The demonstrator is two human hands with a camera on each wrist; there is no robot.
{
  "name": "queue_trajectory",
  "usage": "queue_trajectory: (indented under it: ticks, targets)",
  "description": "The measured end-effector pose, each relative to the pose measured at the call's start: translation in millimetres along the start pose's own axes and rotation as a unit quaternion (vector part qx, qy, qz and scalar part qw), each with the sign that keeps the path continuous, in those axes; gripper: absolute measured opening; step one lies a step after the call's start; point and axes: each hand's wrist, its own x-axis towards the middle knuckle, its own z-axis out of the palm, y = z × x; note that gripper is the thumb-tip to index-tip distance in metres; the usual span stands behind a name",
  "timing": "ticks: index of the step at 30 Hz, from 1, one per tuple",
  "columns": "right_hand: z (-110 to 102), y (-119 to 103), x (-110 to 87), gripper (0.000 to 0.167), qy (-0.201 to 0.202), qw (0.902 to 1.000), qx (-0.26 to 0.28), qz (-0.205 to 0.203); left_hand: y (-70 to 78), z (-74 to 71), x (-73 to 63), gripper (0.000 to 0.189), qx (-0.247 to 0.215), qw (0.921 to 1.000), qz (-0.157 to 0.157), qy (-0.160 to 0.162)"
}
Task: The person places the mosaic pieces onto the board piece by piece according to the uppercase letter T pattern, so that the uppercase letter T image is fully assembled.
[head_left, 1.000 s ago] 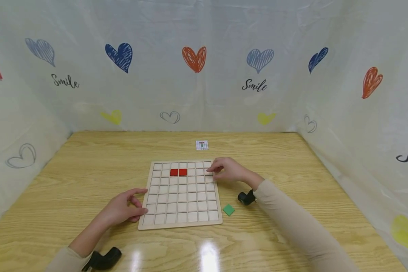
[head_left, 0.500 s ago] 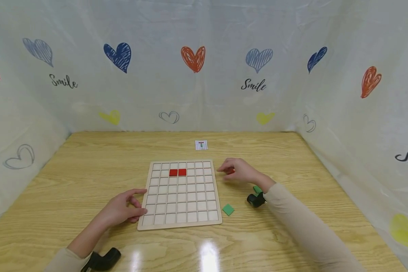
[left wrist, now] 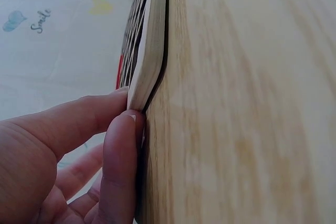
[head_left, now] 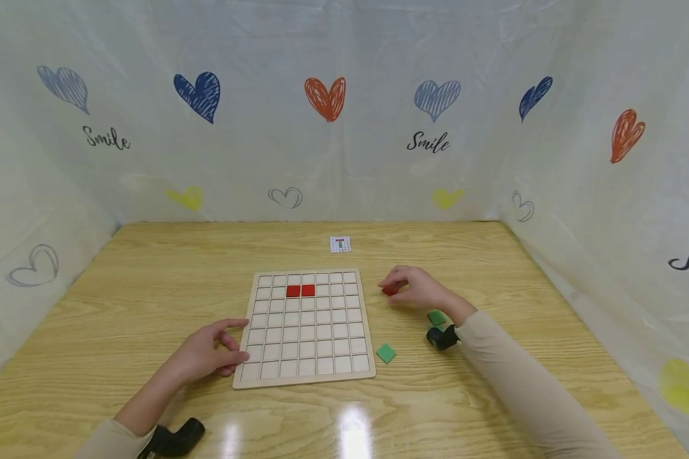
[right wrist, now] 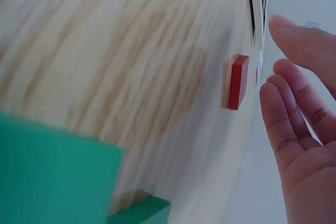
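Note:
A light wooden grid board (head_left: 304, 382) lies on the table with two red square tiles (head_left: 301, 291) side by side in its second row from the far edge. My left hand (head_left: 207, 347) rests at the board's left edge, its thumb and a finger touching the rim. Right of the board, my right hand (head_left: 419, 288) hovers by a loose red tile (right wrist: 239, 82), its fingers loosely bent and holding nothing. The right wrist view shows a gap between the fingertips and that tile. A green tile (head_left: 386, 353) lies near the board's right front corner.
More green tiles (head_left: 436, 317) lie beneath the right wrist, partly hidden by the black wrist camera (head_left: 441, 338). A small printed card (head_left: 340, 244) with a red and green grid pattern lies behind the board. A white curtain (head_left: 373, 172) with hearts surrounds the table.
My right hand has moved right, off the board's right edge and over to the loose red tile. Green tiles near the wrist have come into view. The left hand stays in place.

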Motion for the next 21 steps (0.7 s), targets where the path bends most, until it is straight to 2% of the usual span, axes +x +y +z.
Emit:
queue_trajectory:
  ticks: [9, 16, 21]
  targets:
    - [-5, 10, 1.8, 0.032, -0.006, 0.9997, 0.000, 0.022, 1.1, 0.1, 0.0, 0.068, 0.003, 1.0000, -0.003, 0.005]
    - [-8, 14, 4.7, 0.027, -0.026, 0.9993, -0.027, -0.006, 0.4, 0.5, 0.4, 0.068, 0.001, 1.0000, 0.000, 0.003]
    - [-9, 10, 5.7, 0.026, -0.040, 0.9979, -0.051, 0.009, -3.3, 0.5, 2.3, 0.070, -0.005, 1.0000, 0.004, 0.000]
